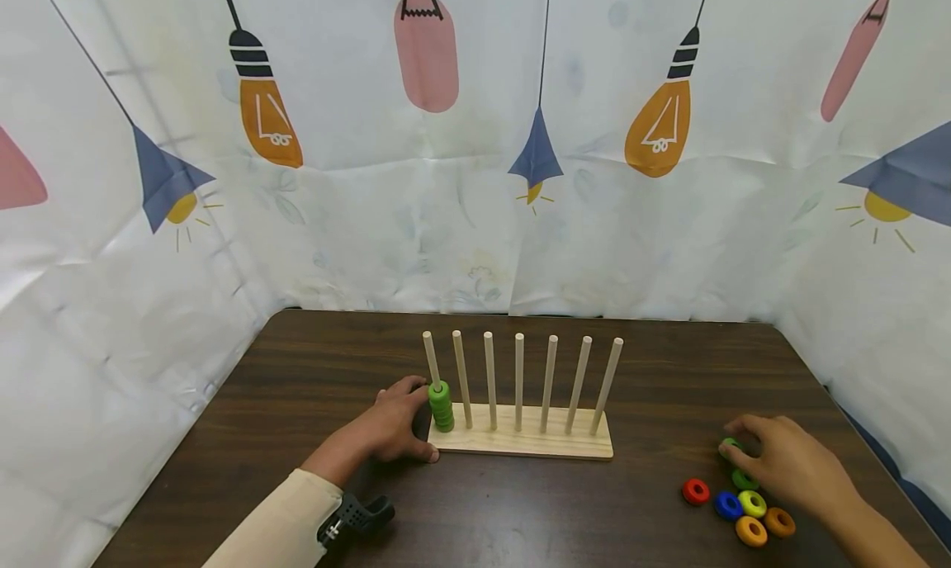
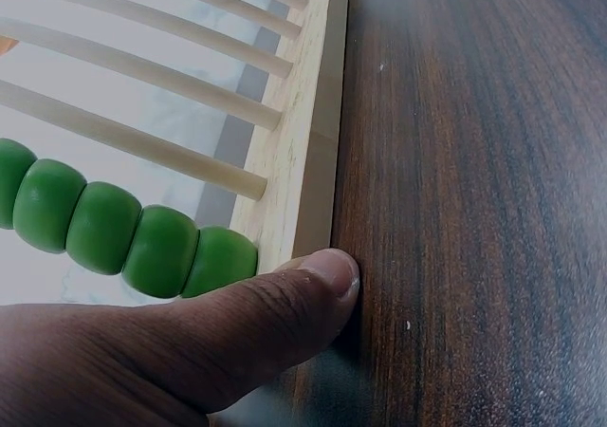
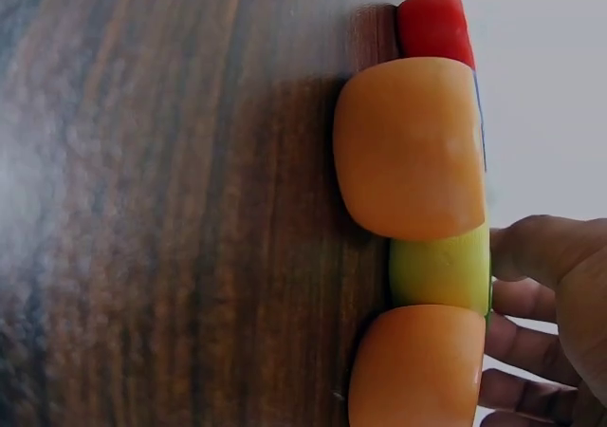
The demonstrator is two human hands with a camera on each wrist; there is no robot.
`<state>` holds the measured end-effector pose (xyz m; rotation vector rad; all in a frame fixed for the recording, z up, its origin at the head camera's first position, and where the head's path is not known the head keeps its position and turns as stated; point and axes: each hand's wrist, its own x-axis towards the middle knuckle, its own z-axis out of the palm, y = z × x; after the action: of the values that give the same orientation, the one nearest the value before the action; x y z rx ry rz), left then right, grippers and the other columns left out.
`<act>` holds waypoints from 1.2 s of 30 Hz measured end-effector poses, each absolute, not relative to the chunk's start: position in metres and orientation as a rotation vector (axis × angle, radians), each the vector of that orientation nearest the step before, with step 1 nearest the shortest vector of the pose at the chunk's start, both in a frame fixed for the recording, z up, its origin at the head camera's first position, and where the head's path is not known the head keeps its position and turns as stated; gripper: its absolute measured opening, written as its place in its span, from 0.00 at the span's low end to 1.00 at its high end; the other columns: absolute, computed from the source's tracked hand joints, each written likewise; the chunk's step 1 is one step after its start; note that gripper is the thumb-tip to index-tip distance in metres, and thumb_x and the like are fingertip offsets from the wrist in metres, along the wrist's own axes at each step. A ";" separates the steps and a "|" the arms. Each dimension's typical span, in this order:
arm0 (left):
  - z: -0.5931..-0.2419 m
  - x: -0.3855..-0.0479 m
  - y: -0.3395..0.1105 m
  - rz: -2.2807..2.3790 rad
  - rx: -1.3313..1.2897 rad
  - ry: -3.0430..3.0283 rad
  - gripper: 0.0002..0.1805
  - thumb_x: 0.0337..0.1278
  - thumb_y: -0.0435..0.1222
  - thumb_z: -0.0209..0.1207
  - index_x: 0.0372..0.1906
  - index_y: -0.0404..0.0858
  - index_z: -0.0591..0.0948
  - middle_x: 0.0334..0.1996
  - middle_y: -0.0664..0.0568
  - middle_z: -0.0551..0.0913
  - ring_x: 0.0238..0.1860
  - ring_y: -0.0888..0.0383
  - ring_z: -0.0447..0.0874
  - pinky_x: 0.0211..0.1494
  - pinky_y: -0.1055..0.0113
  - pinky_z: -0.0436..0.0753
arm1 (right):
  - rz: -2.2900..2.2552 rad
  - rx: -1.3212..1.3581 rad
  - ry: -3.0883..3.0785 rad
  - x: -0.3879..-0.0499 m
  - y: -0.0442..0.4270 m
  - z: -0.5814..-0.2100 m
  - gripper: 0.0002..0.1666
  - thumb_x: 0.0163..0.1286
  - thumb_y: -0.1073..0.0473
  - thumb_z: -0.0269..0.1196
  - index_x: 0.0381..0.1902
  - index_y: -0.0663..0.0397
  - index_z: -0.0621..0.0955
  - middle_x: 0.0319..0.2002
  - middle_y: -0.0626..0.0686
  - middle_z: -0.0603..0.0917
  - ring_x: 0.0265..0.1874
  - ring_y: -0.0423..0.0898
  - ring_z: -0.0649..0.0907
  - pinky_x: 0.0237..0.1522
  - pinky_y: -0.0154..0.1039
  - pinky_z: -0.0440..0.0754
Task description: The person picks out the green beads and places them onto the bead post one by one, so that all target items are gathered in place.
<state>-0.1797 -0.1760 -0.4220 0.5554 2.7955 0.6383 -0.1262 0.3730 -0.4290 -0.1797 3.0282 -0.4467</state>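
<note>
A wooden peg board [image 1: 520, 442] with several upright pegs stands on the table. Several green rings [image 1: 441, 406] are stacked on its leftmost peg. My left hand [image 1: 401, 423] grips the board's left end, the thumb [image 2: 327, 273] against the front edge and the other fingers behind. Off to the right, my right hand [image 1: 798, 465] pinches a green ring [image 1: 730, 442] between thumb and fingers; whether it is lifted off the table I cannot tell. Just beneath that hand lies another green ring [image 1: 744, 480]. In the right wrist view, nearer rings hide the pinched one.
Near the right hand lie a red ring [image 1: 696, 492], a blue ring [image 1: 729, 506], a yellow-green ring [image 1: 753, 504] and two orange rings [image 1: 751, 532], close together. The dark wooden table [image 1: 579, 518] ends at a patterned cloth [image 1: 475, 246] behind and at the sides.
</note>
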 end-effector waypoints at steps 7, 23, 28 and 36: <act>-0.423 -0.180 -0.176 0.634 0.551 2.793 0.51 0.37 0.46 0.83 0.70 0.34 0.73 0.71 0.33 0.64 0.72 0.32 0.62 0.71 0.32 0.58 | -0.448 -0.160 3.034 -0.127 0.372 -0.430 0.19 0.68 0.39 0.69 0.42 0.47 0.85 0.35 0.49 0.83 0.36 0.50 0.81 0.30 0.50 0.80; -0.425 -0.182 -0.176 0.638 0.567 2.794 0.51 0.37 0.47 0.83 0.69 0.34 0.73 0.71 0.33 0.65 0.72 0.32 0.62 0.70 0.31 0.58 | -0.476 -0.178 3.041 -0.131 0.364 -0.431 0.18 0.65 0.44 0.73 0.44 0.48 0.84 0.39 0.51 0.85 0.37 0.52 0.82 0.28 0.49 0.80; -0.424 -0.182 -0.176 0.638 0.564 2.791 0.51 0.37 0.47 0.83 0.69 0.34 0.73 0.71 0.33 0.64 0.72 0.32 0.61 0.70 0.32 0.58 | -0.515 -0.192 3.075 -0.132 0.360 -0.428 0.17 0.65 0.46 0.73 0.45 0.48 0.85 0.41 0.52 0.85 0.37 0.51 0.82 0.27 0.48 0.80; -0.425 -0.182 -0.176 0.641 0.560 2.797 0.51 0.36 0.46 0.83 0.69 0.35 0.74 0.71 0.34 0.65 0.72 0.32 0.62 0.70 0.31 0.58 | -0.594 -0.285 3.172 -0.134 0.351 -0.411 0.17 0.65 0.52 0.74 0.48 0.51 0.85 0.45 0.57 0.85 0.43 0.59 0.84 0.30 0.53 0.83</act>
<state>-0.1818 -0.1763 -0.4250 0.5601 2.7967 0.6406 -0.1340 0.3508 -0.4114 -0.2853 3.1718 -0.5938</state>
